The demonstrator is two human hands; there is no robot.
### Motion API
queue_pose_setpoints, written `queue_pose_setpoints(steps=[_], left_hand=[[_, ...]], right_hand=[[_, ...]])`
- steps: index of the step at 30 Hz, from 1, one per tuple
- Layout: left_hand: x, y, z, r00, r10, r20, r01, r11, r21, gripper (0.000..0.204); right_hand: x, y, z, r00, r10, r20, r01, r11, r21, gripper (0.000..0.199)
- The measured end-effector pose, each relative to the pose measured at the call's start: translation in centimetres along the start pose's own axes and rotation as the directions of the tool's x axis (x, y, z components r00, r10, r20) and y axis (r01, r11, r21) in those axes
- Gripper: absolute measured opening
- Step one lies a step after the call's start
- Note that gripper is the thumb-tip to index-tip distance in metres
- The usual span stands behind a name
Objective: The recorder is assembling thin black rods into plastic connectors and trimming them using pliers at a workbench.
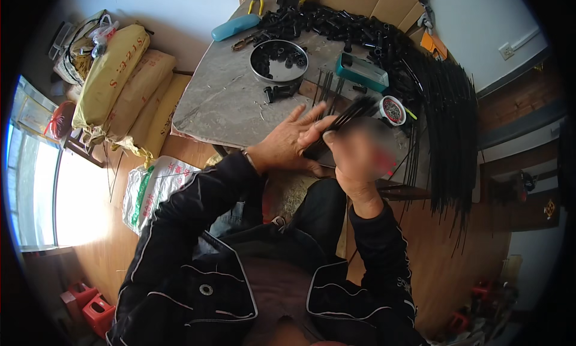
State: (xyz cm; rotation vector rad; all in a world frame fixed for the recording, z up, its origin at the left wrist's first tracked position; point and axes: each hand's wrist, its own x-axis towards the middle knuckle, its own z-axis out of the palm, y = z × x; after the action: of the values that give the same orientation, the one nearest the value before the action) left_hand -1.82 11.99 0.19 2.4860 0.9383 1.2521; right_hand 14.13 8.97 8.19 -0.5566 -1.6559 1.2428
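Over the near edge of the table, my right hand (355, 160) is closed around a bundle of thin black rods (359, 108). The tips of the bundle fan out up and to the right, and a blurred patch hides part of this hand. My left hand (289, 141) lies against the bundle's left side, its fingers stretched out and apart, the thumb lower down. Between both hands the lower end of the bundle shows only as a dark strip. More thin rods (324, 85) lie just beyond the left fingertips.
The grey table (210, 94) bears a metal bowl (279, 77) with black parts, a heap of black tubular pieces (342, 28), a teal tray (360, 85) and a white cup of small metal pieces (393, 111). Long black rods (450, 124) overhang its right edge. Sacks (117, 70) stand left.
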Motion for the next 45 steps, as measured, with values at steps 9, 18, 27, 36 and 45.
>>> queue_pose_setpoints(steps=[9, 18, 27, 36, 45], left_hand=[[0.0, -0.7, -3.1, 0.968, -0.047, 0.248, 0.096, 0.977, -0.191, 0.118], [6.0, 5.2, -5.9, 0.998, -0.051, 0.045, 0.067, 0.842, -0.536, 0.030], [5.7, 7.2, -5.7, 0.933, -0.293, 0.209, 0.335, 0.498, -0.799, 0.034], [4.2, 6.3, -5.3, 0.991, -0.124, 0.055, 0.131, 0.775, -0.619, 0.086], [5.0, 6.2, -3.9, 0.999, -0.030, -0.034, 0.002, 0.776, -0.631, 0.042]], right_hand=[[-1.5, 1.3, -0.3, 1.000, 0.020, 0.000, -0.020, 0.997, -0.071, 0.017], [-1.3, 1.0, -1.3, 0.999, -0.034, -0.020, 0.027, 0.961, -0.277, 0.023], [10.9, 8.5, -16.1, 0.936, 0.184, -0.302, -0.338, 0.710, -0.617, 0.018], [15.5, 15.6, -19.1, 0.988, 0.092, -0.125, -0.130, 0.041, -0.991, 0.015], [14.8, 14.4, -19.8, 0.993, 0.053, -0.104, -0.103, -0.035, -0.994, 0.011]])
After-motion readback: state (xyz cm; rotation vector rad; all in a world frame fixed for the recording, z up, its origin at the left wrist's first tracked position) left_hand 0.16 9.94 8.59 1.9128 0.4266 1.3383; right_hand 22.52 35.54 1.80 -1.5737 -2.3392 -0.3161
